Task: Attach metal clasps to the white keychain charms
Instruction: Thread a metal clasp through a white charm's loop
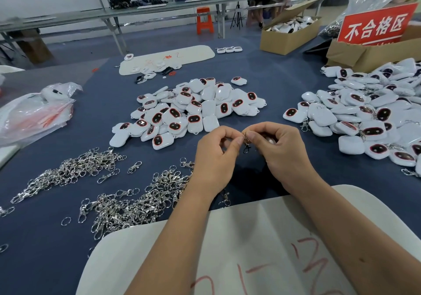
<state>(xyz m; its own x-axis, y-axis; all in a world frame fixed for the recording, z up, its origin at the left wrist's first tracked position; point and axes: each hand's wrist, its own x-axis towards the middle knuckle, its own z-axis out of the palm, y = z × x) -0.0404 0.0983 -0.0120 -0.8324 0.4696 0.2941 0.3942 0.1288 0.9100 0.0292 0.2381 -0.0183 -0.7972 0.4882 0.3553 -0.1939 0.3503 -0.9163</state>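
My left hand (pixel 216 155) and my right hand (pixel 280 148) meet over the blue table, fingertips together. Between them hangs a metal clasp (pixel 246 144), its ring pinched by my left thumb and finger. My right hand curls round a white charm (pixel 270 140), mostly hidden in the palm. A heap of white keychain charms (pixel 189 110) with dark red-rimmed windows lies just beyond my hands. Loose metal clasps (pixel 127 201) lie piled at the near left.
A second pile of charms (pixel 369 114), some with clasps on, fills the right side. A white board (pixel 250 249) lies under my forearms. Plastic bags (pixel 34 116) sit at left, cardboard boxes (pixel 289 37) and a red sign (pixel 376 24) at the back right.
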